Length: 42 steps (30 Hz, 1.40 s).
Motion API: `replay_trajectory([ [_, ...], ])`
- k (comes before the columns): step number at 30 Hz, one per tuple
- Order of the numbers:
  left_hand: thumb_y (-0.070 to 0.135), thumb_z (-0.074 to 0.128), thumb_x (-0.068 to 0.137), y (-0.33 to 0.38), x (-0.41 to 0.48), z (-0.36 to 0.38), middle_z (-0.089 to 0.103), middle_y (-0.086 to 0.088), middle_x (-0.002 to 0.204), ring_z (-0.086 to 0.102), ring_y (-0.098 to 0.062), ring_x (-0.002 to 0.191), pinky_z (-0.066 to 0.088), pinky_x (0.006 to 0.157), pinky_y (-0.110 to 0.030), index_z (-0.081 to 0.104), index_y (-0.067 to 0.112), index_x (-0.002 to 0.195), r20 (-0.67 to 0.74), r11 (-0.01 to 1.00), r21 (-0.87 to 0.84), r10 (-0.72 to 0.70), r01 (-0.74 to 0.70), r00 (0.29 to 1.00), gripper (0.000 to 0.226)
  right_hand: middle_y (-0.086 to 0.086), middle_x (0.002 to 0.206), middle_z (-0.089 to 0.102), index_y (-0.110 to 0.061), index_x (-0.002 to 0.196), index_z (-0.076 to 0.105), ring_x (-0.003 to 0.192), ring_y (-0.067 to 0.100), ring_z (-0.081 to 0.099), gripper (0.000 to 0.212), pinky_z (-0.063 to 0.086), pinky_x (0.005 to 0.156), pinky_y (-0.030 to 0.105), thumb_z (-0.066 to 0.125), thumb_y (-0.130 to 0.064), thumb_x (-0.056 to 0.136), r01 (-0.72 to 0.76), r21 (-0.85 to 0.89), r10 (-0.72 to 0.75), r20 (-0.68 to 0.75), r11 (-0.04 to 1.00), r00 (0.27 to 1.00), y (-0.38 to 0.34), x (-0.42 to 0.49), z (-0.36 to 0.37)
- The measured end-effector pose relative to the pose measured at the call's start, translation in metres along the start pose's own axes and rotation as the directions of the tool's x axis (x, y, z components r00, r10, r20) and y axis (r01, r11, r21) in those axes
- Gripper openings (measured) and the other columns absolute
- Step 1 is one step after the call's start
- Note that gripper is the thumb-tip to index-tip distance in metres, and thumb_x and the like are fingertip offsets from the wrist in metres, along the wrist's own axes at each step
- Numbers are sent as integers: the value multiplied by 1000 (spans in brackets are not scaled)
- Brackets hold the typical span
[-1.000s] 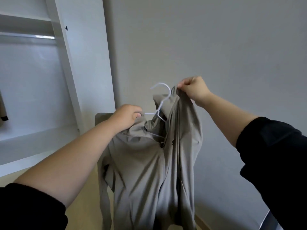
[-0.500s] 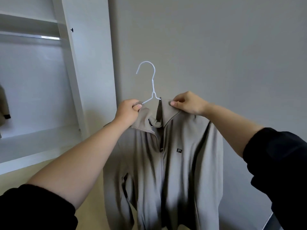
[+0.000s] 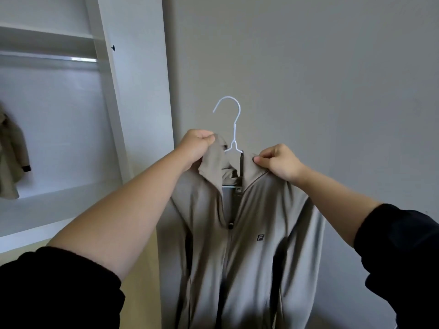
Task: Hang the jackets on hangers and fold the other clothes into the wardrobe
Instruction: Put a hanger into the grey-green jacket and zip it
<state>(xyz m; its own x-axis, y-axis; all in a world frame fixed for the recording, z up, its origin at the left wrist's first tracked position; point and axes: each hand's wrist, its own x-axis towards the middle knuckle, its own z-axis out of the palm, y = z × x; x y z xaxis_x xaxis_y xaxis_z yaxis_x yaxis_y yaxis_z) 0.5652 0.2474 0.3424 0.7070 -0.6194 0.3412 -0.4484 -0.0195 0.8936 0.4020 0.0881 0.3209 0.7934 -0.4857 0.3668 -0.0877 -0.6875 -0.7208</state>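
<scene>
Both left hand [image 3: 198,146] and right hand [image 3: 280,162] pinch jacket [image 3: 249,257]; grey wall [image 3: 308,67] behind; wardrobe [image 3: 137,91] left.

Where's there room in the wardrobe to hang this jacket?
The silver rail is bare up to the white side panel; the white shelf below is bare right of the beige coat. Crowded at the white wire hanger: left hand and right hand pinch the grey jacket collar.
</scene>
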Motion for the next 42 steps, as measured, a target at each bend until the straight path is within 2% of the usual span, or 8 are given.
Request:
replay_trajectory([
  [2, 9, 50, 93, -9, 4, -4, 54, -7, 76, 49, -21, 76, 36, 68, -28, 52, 12, 74, 4, 911, 404, 86, -81, 996, 19, -7, 48, 40, -7, 58, 57, 45, 3, 34, 35, 29, 49, 18, 62, -16, 91, -2, 11, 3, -68, 1000, 998, 3, 1, -2],
  [8, 36, 41, 99, -28, -1, -22, 63, -6, 116, 55, -30, 110, 42, 87, -34, 59, 21, 120, -123, 738, 675, 89, 17, 988, 31, -5, 50, 37, -11, 55, 54, 45, 3, 32, 36, 28, 48, 17, 63, -15, 90, -18, 77, 28, -136, 997, 990, 6, 2, -10],
  [15, 25, 53, 96, -32, -10, -26, 43, -4, 66, 42, -21, 69, 27, 59, -30, 45, 6, 68, 239, 737, 649, 40, -191, 970, 35, -1, 53, 28, -3, 55, 47, 49, 9, 25, 39, 21, 48, 22, 63, -13, 90, -24, 121, 46, -182, 992, 982, 9, 1, -12],
  [22, 15, 53, 94, -32, -14, -8, 38, -3, 60, 40, -26, 68, 28, 60, -32, 49, 2, 71, -29, 784, 592, 252, -186, 967, 27, 9, 56, 41, -4, 58, 47, 61, 25, 40, 36, 32, 56, 29, 55, -20, 88, -236, -146, 146, -458, 961, 877, 16, 4, -22],
  [28, 16, 53, 94, -40, -18, -1, 39, -7, 61, 40, -29, 67, 25, 57, -34, 51, -2, 74, -101, 784, 590, 311, -195, 945, 27, 8, 115, 65, -13, 119, 62, 111, 29, 56, 31, 42, 93, 30, 44, -18, 96, -147, -311, 105, -147, 939, 984, 8, 3, -30],
  [33, 15, 52, 95, -38, -20, 2, 47, -12, 72, 43, -27, 72, 28, 59, -32, 53, 0, 80, -56, 805, 556, 286, -208, 957, 21, 5, 61, 44, -10, 59, 47, 68, 23, 42, 35, 31, 57, 30, 55, -14, 93, -64, -376, 49, -50, 924, 998, 14, -2, -19],
  [38, 28, 55, 94, -27, -16, -8, 49, -7, 135, 44, -29, 124, 39, 98, -38, 40, 17, 140, 236, 525, 760, 325, -382, 916, 49, -2, 53, 39, -17, 54, 41, 66, 24, 40, 41, 25, 58, 29, 56, -6, 90, -44, -309, -41, -264, 950, 964, 19, 2, -17],
  [42, 31, 47, 99, -15, -16, 0, 50, -4, 71, 53, -33, 84, 37, 66, -33, 50, 11, 78, 133, 622, 737, 252, -266, 959, 29, -3, 54, 43, -12, 62, 50, 68, 26, 44, 28, 28, 61, 27, 58, -8, 89, -14, -291, -90, -343, 957, 935, 19, 6, -17],
])
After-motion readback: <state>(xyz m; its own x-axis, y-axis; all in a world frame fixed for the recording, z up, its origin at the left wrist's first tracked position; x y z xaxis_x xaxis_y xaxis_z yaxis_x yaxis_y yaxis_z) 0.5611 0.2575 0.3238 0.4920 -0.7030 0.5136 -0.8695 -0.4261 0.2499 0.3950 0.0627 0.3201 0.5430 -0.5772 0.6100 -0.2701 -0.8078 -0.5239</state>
